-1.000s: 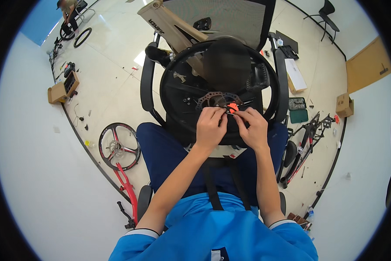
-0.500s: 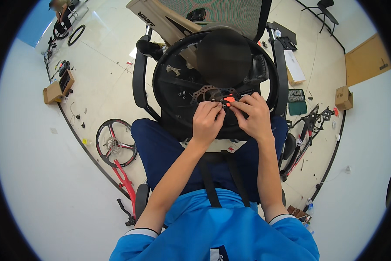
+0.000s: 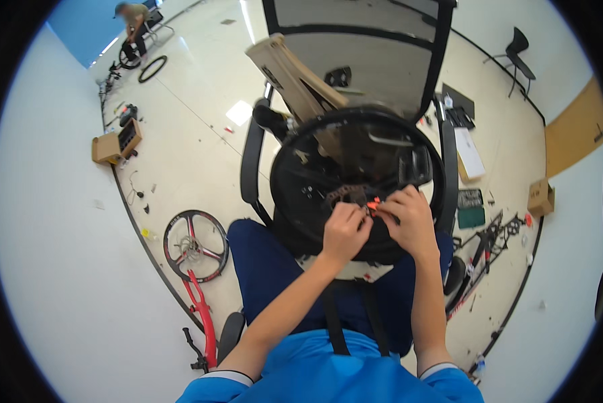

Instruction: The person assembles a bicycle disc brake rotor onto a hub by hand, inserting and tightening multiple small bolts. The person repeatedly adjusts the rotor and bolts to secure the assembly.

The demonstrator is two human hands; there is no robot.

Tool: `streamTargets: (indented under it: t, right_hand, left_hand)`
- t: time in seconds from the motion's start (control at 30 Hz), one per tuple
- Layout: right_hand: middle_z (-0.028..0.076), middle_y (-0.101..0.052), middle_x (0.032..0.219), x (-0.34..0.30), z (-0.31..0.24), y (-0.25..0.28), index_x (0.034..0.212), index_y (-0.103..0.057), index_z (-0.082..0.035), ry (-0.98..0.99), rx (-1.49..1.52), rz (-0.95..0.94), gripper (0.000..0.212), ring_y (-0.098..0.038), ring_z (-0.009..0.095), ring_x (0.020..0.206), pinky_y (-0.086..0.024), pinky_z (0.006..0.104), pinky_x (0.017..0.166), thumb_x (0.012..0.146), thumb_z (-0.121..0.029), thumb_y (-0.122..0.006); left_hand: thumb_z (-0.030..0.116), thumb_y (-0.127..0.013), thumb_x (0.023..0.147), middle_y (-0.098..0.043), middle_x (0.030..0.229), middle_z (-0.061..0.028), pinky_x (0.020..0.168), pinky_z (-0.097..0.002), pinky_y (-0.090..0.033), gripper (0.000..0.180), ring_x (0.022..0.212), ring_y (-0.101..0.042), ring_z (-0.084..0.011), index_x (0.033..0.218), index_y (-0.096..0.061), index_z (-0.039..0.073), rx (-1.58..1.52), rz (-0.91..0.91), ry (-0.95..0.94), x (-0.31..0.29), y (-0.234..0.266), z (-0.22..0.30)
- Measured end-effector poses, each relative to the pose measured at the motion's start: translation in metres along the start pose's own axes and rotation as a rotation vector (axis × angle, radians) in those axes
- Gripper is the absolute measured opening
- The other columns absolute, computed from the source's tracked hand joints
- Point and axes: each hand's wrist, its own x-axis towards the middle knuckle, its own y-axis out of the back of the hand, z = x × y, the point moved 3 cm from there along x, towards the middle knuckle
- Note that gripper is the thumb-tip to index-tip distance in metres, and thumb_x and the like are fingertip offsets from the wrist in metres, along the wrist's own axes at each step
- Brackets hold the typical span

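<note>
A black wheel (image 3: 279, 195) lies flat across the chair in front of me, with a brake disc (image 3: 338, 194) near its centre. Over its near part, my left hand (image 3: 347, 234) is pinched; what its fingertips hold is too small to make out. My right hand (image 3: 409, 220) pinches a small bright orange part (image 3: 373, 203), with a dark piece beside it, close to the left fingertips. Small loose metal pieces (image 3: 308, 193) and a light metal part (image 3: 301, 157) lie on the wheel's far left.
The black office chair (image 3: 251, 168) has a beige bag (image 3: 294, 77) against its backrest. Left on the floor are a three-spoke wheel (image 3: 174, 252), a red bike frame (image 3: 207, 329) and an open carton (image 3: 107, 149). Another frame (image 3: 482, 258) lies right. A person (image 3: 135, 27) sits far left.
My view has tilted and shifted, so the chair, wheel and hands appear lower and further right. Both hands stay pinched together around the orange part.
</note>
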Motion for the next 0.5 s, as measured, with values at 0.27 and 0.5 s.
streamTargets:
  t: [0.27, 0.5]
  right_hand:
    - [0.004, -0.069, 0.083, -0.0048, -0.0005, -0.0067, 0.084, -0.074, -0.004, -0.062, 0.077, 0.108, 0.017, -0.062, 0.024, 0.082, -0.052, 0.0352, 0.073, 0.069, -0.005, -0.083]
    - [0.005, -0.07, 0.086, -0.0079, 0.0009, -0.0096, 0.084, -0.073, -0.005, -0.011, 0.066, 0.101, 0.018, -0.062, 0.026, 0.088, -0.051, 0.037, 0.08, 0.068, -0.004, -0.082]
  left_hand:
    - [0.0, -0.075, 0.072, -0.064, 0.086, -0.0092, 0.066, -0.0357, -0.054, 0.014, 0.078, -0.063, -0.0275, 0.083, -0.068, 0.001, 0.059, -0.011, -0.017, 0.0016, -0.0001, -0.0005]
    - [0.003, -0.074, 0.072, -0.063, 0.084, -0.0094, 0.068, -0.0371, -0.053, 0.012, 0.08, -0.062, -0.029, 0.081, -0.065, 0.002, 0.101, -0.074, 0.018, 0.0027, 0.0045, 0.0013]
